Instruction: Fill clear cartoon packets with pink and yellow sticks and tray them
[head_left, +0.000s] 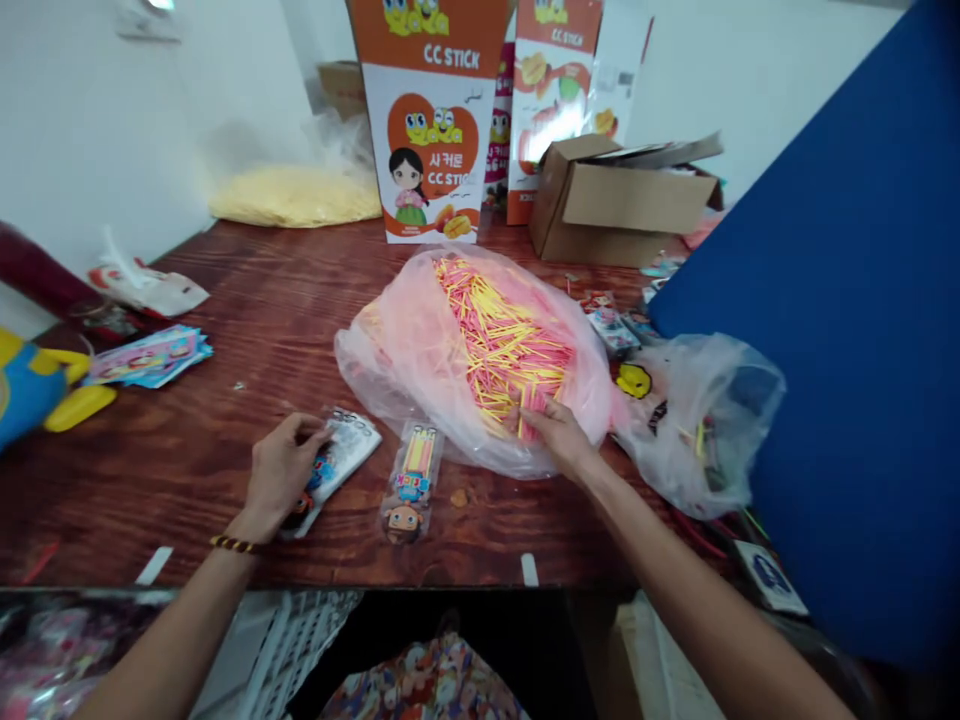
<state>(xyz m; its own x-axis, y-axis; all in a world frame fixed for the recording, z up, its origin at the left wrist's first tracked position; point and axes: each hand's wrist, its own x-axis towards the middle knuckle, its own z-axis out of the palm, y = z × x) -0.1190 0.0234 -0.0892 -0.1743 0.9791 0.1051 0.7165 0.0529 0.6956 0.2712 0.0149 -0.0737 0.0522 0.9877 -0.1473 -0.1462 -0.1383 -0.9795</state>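
A clear plastic bag lies open on the wooden table, full of loose pink and yellow sticks. At its near right side my right hand pinches a small bundle of pink and yellow sticks. To the left, my left hand rests with curled fingers on a stack of clear printed sachets. Its fingertips press on the top sachet's edge. Between the hands lies a filled sachet, with sticks showing inside and a cartoon face at its near end.
Tall printed cartons and an open cardboard box stand at the back. A blue panel borders the right, beside another plastic bag. Printed packets and a yellow-and-blue toy lie left.
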